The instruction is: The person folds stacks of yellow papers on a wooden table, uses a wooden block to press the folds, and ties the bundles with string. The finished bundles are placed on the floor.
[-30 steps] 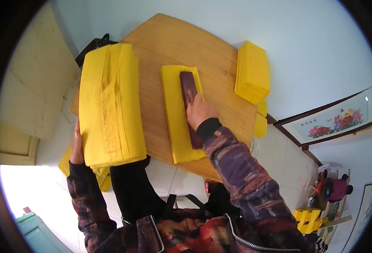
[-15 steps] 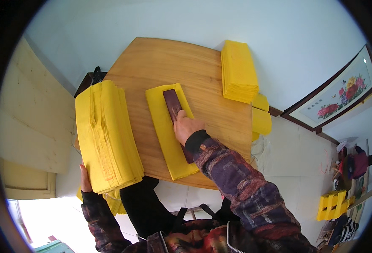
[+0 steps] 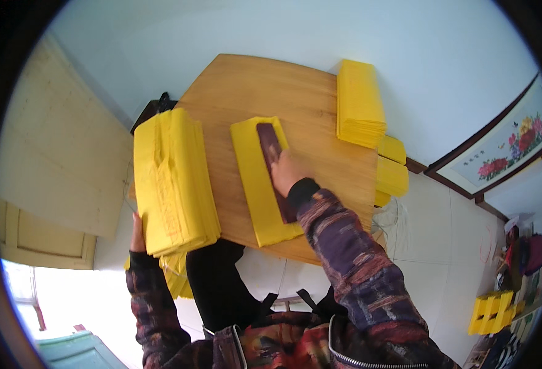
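My right hand (image 3: 288,172) is closed on a long dark maroon bar (image 3: 272,146), its fingers slightly blurred. The bar lies lengthwise on a folded yellow paper sheet or thin bundle (image 3: 249,178), flat on the wooden table. To the left, a thick stack of folded yellow paper (image 3: 169,178) reaches past the table's left edge. My left hand (image 3: 137,235) holds this stack at its outer lower side, and most of its fingers are hidden.
Another yellow stack (image 3: 360,104) stands at the back right of the wooden table (image 3: 295,86), with more yellow bundles (image 3: 392,175) below it. A framed flower picture (image 3: 498,147) leans by the right wall. Yellow pieces (image 3: 491,312) lie farther right. A pale cabinet (image 3: 50,240) is at left.
The whole view has shifted, so the table and stacks appear farther right. My right hand sits slightly farther up the bar. My left hand stays at the side of the thick stack.
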`<state>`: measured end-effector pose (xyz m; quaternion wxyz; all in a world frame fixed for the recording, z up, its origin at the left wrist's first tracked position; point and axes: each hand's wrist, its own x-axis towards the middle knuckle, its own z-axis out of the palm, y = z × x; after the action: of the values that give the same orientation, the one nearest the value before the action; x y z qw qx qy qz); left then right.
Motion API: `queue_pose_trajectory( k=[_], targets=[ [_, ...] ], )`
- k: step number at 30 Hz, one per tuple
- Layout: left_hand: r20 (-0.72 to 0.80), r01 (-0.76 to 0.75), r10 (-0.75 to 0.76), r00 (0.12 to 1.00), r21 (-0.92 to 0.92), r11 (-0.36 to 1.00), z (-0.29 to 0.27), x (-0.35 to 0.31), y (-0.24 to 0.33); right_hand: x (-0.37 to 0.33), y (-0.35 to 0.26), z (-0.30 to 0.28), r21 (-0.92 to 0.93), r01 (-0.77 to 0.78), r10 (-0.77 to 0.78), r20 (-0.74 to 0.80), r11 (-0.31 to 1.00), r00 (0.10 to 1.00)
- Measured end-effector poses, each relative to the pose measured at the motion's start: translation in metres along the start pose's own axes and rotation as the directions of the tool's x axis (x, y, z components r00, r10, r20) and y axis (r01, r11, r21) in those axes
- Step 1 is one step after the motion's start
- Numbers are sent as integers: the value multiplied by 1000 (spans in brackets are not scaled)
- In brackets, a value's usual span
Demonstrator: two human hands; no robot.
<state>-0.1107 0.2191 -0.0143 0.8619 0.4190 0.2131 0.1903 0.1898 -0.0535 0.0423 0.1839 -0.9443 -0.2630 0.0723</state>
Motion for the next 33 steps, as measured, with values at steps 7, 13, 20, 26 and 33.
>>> queue_pose_trajectory(
  k=[7,13,20,26,33],
  targets=[
    [47,-151,146,988,153,977,14,4,4,-9,62,-48,339,122,2,-343,933,939],
    [89,-186,178,980,96,978,36,-1,10,-79,162,-72,999,19,111,-24,42,994],
    [213,-270,240,947,127,954,39,-7,15,-191,238,-47,931,-106,-70,87,-349,994],
    [121,-240,212,970,320,916,7,-11,24,-229,262,-45,715,-114,-40,119,-690,992],
    [-281,-337,519,807,502,796,48,-76,53,-267,339,-32,935,161,373,-34,-315,927]
  ],
)
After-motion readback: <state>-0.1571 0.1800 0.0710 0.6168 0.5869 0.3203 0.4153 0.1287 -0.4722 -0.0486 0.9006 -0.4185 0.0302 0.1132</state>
